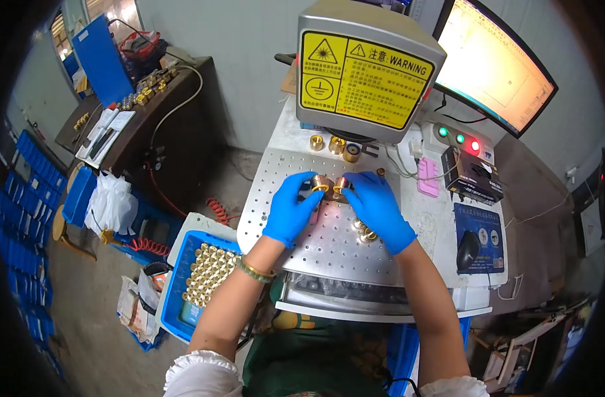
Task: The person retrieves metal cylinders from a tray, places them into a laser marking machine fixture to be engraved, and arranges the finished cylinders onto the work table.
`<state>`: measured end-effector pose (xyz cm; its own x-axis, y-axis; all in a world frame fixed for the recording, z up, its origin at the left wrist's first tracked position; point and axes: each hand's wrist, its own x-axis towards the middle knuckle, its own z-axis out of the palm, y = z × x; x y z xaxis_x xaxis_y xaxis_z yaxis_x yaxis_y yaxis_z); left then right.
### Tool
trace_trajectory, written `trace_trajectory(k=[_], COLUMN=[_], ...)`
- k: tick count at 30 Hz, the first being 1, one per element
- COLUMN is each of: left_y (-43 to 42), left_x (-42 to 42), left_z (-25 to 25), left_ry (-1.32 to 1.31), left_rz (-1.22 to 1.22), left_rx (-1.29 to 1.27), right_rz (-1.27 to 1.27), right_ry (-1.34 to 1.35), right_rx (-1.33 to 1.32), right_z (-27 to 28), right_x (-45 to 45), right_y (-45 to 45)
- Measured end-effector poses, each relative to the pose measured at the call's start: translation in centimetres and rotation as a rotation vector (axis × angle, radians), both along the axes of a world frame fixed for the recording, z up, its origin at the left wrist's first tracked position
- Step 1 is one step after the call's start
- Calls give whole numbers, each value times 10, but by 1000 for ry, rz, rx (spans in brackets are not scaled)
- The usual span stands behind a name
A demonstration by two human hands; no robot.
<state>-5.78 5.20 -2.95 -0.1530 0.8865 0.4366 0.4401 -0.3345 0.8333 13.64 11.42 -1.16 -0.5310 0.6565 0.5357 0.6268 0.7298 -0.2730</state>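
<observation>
Both hands wear blue gloves and meet over the perforated metal plate (pixel 302 251), under the grey machine head with its yellow warning label (pixel 365 78). My left hand (pixel 290 208) pinches a brass fitting (pixel 320 182) between thumb and fingers. Just to the right, my right hand (pixel 378 208) grips another brass fitting (pixel 341 184). The two fittings are close together, and whether they touch is unclear. Behind them stand several brass fittings (pixel 337 145) in a row. More small brass parts (pixel 364 231) lie on the plate, partly hidden by my right hand.
A blue bin (pixel 177 281) full of brass fittings sits at the left. On the right are a control box (pixel 458 137), a black box (pixel 473 175), a pink holder (pixel 427 177), a mouse (pixel 468 250) and a monitor (pixel 497 59). Cables cross the bench's right side.
</observation>
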Motion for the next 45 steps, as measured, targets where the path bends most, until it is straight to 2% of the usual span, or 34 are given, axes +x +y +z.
trace_trajectory(k=[3, 8, 10, 11, 12, 14, 15, 17, 22, 24, 27, 29, 31, 32, 34, 36, 38, 41, 42, 45], left_y=[-23, -45, -49, -52, -56, -60, -61, -62, -55, -57, -63, -64, -63, -62, -56, -58, -59, -61, -61, -61], left_x=[-6, 1, 11, 17, 21, 27, 29, 31, 35, 32, 31, 34, 40, 43, 51, 49, 47, 48, 48, 47], left_z=[2, 2, 0, -3, -3, -5, -5, -7, -29, -27, -11, 1, 7, 6, 2, 13, 26, 39, 38, 30], left_ry=[-505, -583, -606, -519, -216, -52, -54, 197, 238, 260, 188, 166, -92, -98, -370, -386, -784, -941, -942, -1192], left_rz=[-163, -283, -339, -342, -254, -260, -260, -198, -119, -154, -83, -41, -141, -155, -266, -263, -407, -404, -419, -447], left_rx=[-325, -354, -385, -364, -275, -149, -149, -14, 191, 106, 202, 253, 120, 115, -103, -153, -384, -510, -516, -495], right_rz=[12, 27, -36, 4, 4, 74, 74, 10, 97, 149, 146, 147, 213, 265, 266, 237, 219, 214, 199, 137], right_ry=[-81, -108, -42, 40, 37, 44, 41, -129, -189, -163, -81, 80, 151, 220, 242, 259, 307, 265, 263, 185], right_rx=[-2, -59, -85, -98, -97, -64, -64, -76, 50, 106, 18, -176, -262, -347, -343, -332, -340, -342, -339, -208], right_z=[-5, -6, -3, 1, 11, 26, 25, 22, 6, 2, 18, 26, 36, 40, 37, 40, 48, 52, 50, 43], right_x=[-5, -6, -6, 0, 5, 18, 23, 34, 29, 30, 24, 25, 21, 19, 20, 23, 22, 21, 21, 22], right_y=[9, 8, 4, 0, -6, -19, -22, -31, -41, -35, -48, -56, -62, -65, -64, -68, -73, -78, -80, -80])
